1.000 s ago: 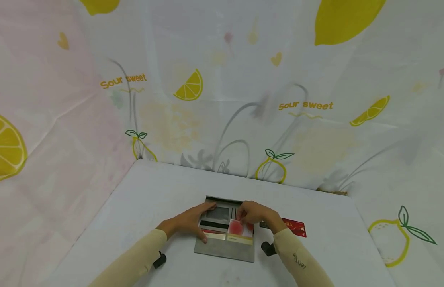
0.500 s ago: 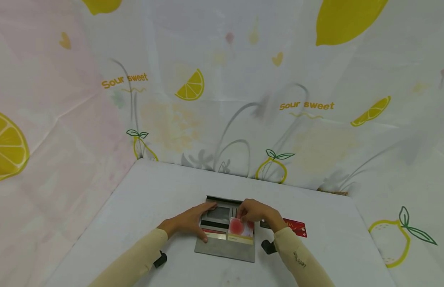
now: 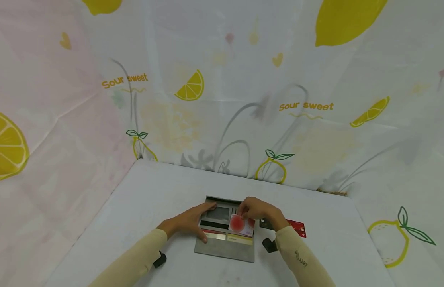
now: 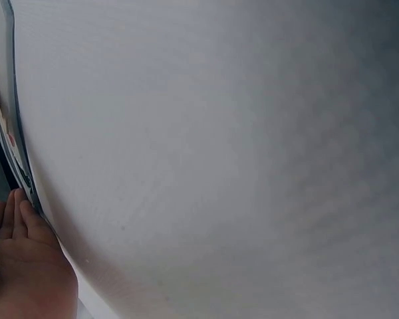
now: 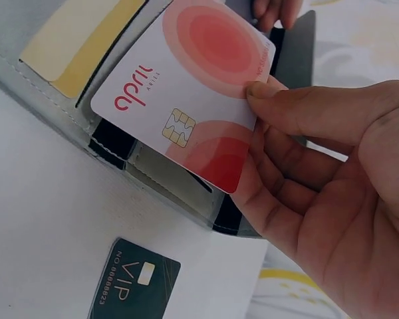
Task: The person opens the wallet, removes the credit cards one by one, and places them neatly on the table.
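Observation:
A grey wallet (image 3: 223, 251) lies spread open on the white table, with a mesh-like window panel, dark bands and card slots. My left hand (image 3: 187, 219) rests on its left edge, thumb and fingers spread apart and fairly straight. Between thumb and fingers, my right hand (image 5: 319, 159) pinches a white bank card (image 5: 143, 86) with red circles and a gold chip. This card is tilted above the wallet's right slots, apart from the gold-edged card (image 5: 86, 43) sitting in a slot. Another card with a red strip (image 3: 214, 234) sits in the left slot.
A dark green VIP card (image 5: 136, 282) lies on the table right of the wallet. Next to it is a red card (image 3: 296, 228), partly hidden by my right wrist. Lemon-printed cloth (image 3: 222, 99) walls the table's back and sides.
My right hand has lifted the white and red card up and away from the wallet's right slot, baring more of the gold-edged card. The left hand stays in place.

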`<state>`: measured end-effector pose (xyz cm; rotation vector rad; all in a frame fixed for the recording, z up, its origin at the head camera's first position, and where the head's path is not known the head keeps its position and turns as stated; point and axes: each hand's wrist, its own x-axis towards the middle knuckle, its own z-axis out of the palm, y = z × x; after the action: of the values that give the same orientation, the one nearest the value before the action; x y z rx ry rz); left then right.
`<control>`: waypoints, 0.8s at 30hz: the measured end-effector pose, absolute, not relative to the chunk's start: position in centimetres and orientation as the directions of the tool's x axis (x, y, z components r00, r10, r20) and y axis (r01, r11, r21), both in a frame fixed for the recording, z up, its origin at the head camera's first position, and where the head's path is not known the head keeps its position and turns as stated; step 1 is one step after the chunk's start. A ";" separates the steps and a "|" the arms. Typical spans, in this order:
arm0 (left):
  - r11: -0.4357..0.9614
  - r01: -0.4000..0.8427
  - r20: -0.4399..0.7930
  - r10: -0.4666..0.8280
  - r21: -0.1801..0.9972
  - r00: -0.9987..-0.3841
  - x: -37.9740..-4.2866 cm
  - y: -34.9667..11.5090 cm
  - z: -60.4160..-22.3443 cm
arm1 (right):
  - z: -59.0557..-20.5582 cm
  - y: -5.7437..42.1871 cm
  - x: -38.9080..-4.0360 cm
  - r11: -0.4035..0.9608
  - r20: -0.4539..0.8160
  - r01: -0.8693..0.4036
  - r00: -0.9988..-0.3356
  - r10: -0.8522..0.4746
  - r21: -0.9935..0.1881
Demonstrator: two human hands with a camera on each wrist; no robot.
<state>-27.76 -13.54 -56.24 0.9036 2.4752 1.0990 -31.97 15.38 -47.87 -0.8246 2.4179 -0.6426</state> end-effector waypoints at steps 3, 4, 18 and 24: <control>0.521 0.428 -0.010 0.643 0.739 -0.765 -27.8 -13.5 -56.3 | -47.7 15.6 -32.0 0.706 -0.305 -0.420 -0.689 -0.657 -0.571; 0.522 0.429 -0.011 0.643 0.737 -0.765 -27.8 -13.5 -56.3 | -47.6 15.7 -32.0 0.700 -0.299 -0.426 -0.687 -0.662 -0.573; 0.518 0.427 -0.009 0.644 0.741 -0.765 -27.8 -13.4 -56.3 | -47.3 17.2 -31.8 0.683 -0.299 -0.447 -0.663 -0.686 -0.578; 0.528 0.432 -0.010 0.642 0.731 -0.766 -27.7 -13.4 -56.2 | -47.1 18.2 -31.3 0.680 -0.309 -0.420 -0.663 -0.682 -0.601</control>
<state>-27.70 -13.42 -56.21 0.8996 2.4914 1.0775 -31.30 18.22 -47.12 -0.8488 2.3709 -0.6702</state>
